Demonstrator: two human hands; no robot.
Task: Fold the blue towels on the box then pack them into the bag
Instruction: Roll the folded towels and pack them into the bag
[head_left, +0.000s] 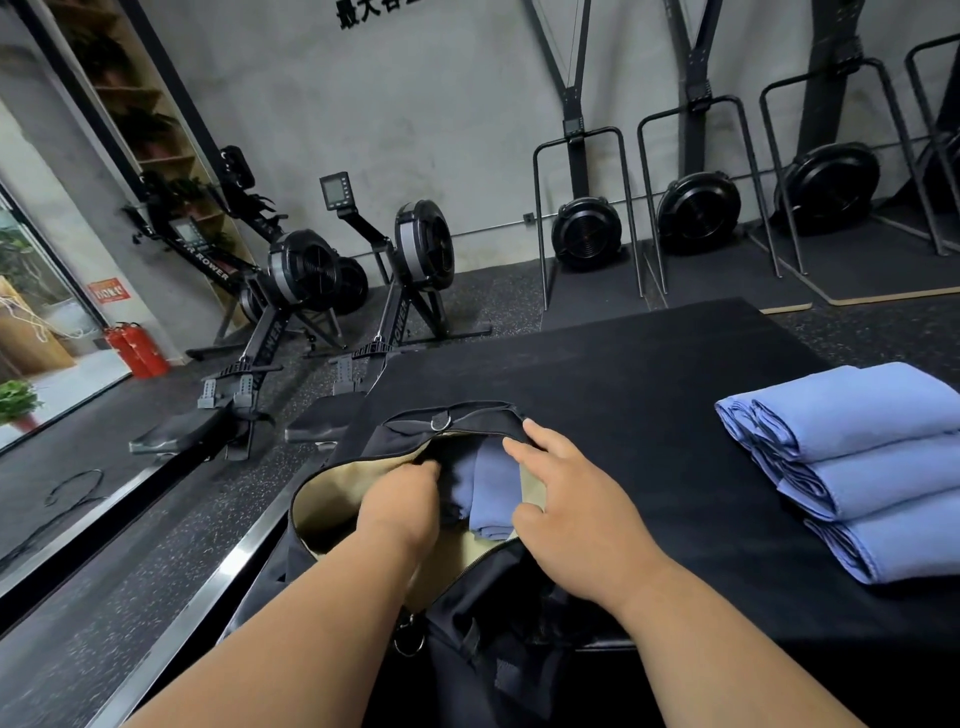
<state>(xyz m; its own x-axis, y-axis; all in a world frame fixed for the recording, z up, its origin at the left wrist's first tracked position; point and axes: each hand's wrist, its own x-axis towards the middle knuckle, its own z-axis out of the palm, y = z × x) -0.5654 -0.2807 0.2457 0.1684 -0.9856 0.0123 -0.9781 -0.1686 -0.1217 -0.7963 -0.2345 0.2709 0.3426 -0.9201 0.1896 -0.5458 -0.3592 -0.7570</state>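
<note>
head view: the bag sits open at the near edge of the box, one towel already down inside. left hand reaches in with fingers curled out of sight, so i cannot tell what it grips; right hand lies flat, fingers straight, holding the rim back. best to press that towel snug to one side, leaving room. three folded towels wait just right of the bag. rowers stand well off; nothing blocks the reach.

Left hand fingertips hidden inside bag.
</note>
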